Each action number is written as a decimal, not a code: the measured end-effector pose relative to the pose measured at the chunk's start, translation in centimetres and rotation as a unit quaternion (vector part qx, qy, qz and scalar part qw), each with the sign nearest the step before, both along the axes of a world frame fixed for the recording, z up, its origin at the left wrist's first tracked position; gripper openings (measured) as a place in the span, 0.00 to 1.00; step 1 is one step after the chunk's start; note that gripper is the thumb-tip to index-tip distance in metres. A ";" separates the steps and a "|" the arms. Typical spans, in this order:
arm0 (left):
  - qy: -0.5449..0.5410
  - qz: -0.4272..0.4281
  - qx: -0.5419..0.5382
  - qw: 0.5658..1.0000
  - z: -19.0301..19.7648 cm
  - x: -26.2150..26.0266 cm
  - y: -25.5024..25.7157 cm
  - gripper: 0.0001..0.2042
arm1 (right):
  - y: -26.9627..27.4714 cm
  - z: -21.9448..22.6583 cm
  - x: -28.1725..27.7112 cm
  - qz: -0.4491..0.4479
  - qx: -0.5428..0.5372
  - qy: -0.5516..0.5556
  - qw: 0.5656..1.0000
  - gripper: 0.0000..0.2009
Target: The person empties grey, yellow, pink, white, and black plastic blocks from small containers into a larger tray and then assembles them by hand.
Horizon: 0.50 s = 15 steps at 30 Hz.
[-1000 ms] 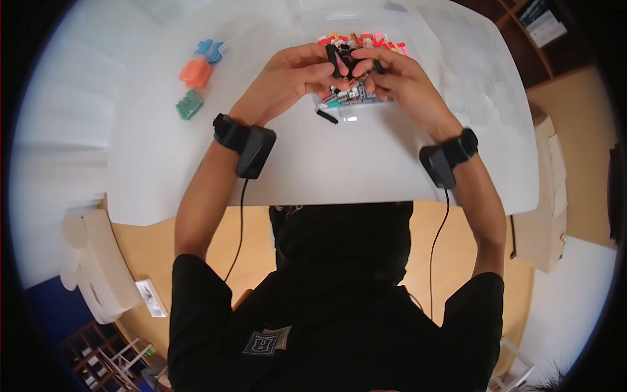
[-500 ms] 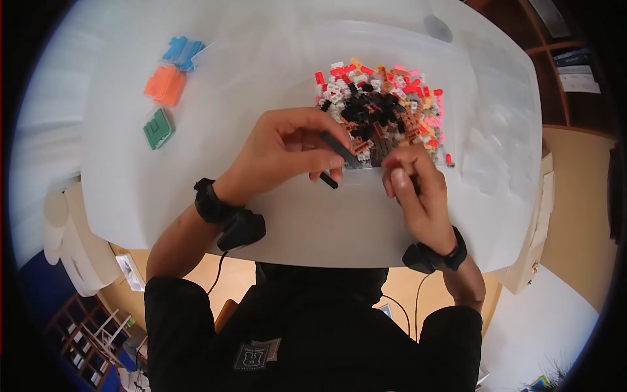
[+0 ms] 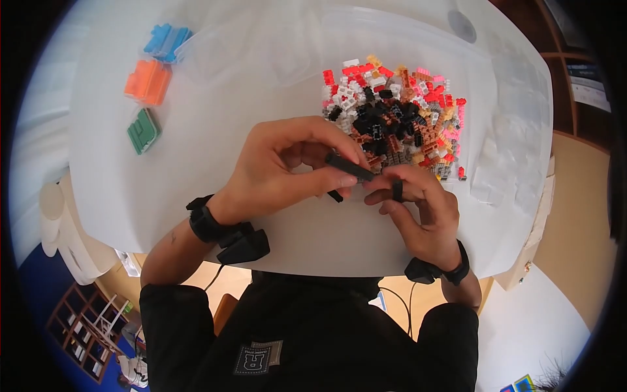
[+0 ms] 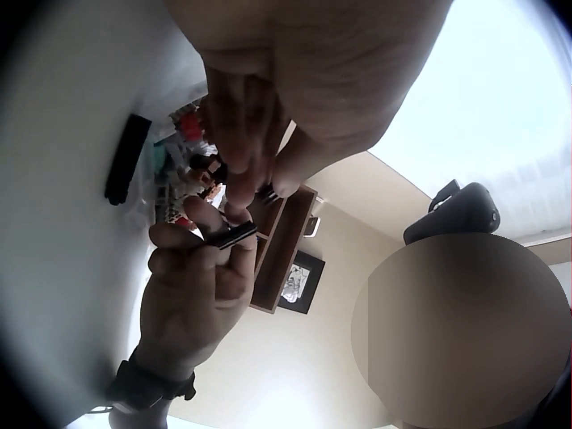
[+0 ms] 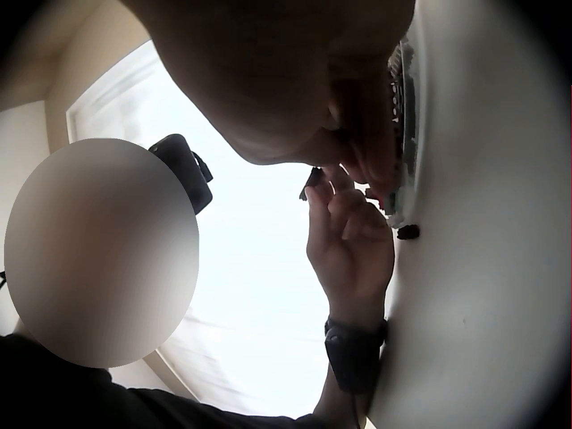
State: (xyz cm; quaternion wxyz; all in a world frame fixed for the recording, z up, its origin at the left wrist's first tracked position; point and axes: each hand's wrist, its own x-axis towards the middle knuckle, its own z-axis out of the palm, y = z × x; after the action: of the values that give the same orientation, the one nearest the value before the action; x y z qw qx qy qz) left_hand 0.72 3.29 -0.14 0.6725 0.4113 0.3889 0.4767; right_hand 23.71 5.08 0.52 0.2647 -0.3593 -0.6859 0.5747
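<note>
My left hand (image 3: pixel 274 163) pinches a long black building-brick bar (image 3: pixel 349 167) between thumb and fingers, angled down toward the right hand. Facing it, my right hand (image 3: pixel 428 212) holds a smaller black brick piece (image 3: pixel 397 189) in its fingers, and the left wrist view shows this piece (image 4: pixel 232 236) too. The fingertips of both hands are close together in front of a heap of small bricks (image 3: pixel 375 127). Another black bar (image 4: pixel 128 159) lies on the table, mostly hidden under the left hand in the head view.
The heap mixes black, brown, white, red, pink and tan bricks on clear plastic (image 3: pixel 405 39). At the left of the white table (image 3: pixel 313 251) are blue (image 3: pixel 167 42), orange (image 3: pixel 149 82) and green (image 3: pixel 143 130) pieces. Clear plastic bags (image 3: pixel 499 170) lie at the right.
Both hands have come back from over the heap toward the body, while the head view shifted. Over the last half second the right hand has turned, showing its black piece beside the left hand's bar.
</note>
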 end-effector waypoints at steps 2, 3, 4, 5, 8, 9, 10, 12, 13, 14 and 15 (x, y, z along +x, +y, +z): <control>0.007 -0.001 0.020 1.000 -0.2 0.0 -0.1 0.11 | -0.1 -0.2 0.2 0.004 -0.006 0.023 1.000 0.19; 0.007 -0.001 0.019 1.000 -0.2 0.1 -0.1 0.11 | 0.0 -0.3 0.4 0.004 -0.007 0.023 1.000 0.19; 0.013 0.002 0.034 0.999 -0.2 0.2 -0.2 0.11 | 0.2 -0.5 0.7 0.020 0.024 0.020 0.999 0.17; 0.020 0.004 0.050 0.999 -0.2 0.3 -0.2 0.11 | 0.2 -0.6 0.8 0.034 0.055 0.017 0.998 0.16; 0.010 0.004 0.077 0.997 -0.5 0.8 -0.5 0.11 | -0.4 -0.4 0.4 -0.015 0.012 0.024 1.000 0.13; 0.008 0.000 0.076 0.997 -0.7 0.8 -0.6 0.11 | -0.7 -0.5 0.0 -0.019 0.011 0.023 1.000 0.13; 0.025 -0.008 0.102 0.994 -0.9 0.8 -0.6 0.12 | -1.0 -0.7 -0.4 -0.055 0.032 0.031 0.998 0.14; 0.037 -0.018 0.129 0.991 -1.0 1.0 -0.7 0.12 | -1.0 -0.8 -0.5 -0.093 0.052 0.036 0.994 0.15; 0.024 -0.014 0.130 0.991 -0.9 1.1 -0.7 0.12 | -1.0 -0.8 -0.4 -0.081 0.072 0.041 0.993 0.16; 0.012 -0.010 0.130 0.991 -0.9 1.2 -0.8 0.12 | -0.9 -0.8 -0.4 -0.068 0.091 0.047 0.992 0.17; 0.011 -0.013 0.129 0.991 -0.9 1.3 -0.9 0.12 | -1.1 -0.9 -0.4 -0.071 0.090 0.045 0.992 0.17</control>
State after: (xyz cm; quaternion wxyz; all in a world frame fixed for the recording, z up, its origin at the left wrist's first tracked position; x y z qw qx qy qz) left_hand 1.97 2.41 -1.06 0.6158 0.5048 0.3259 0.5097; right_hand 23.33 4.00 -0.34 0.3669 -0.3552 -0.6952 0.5059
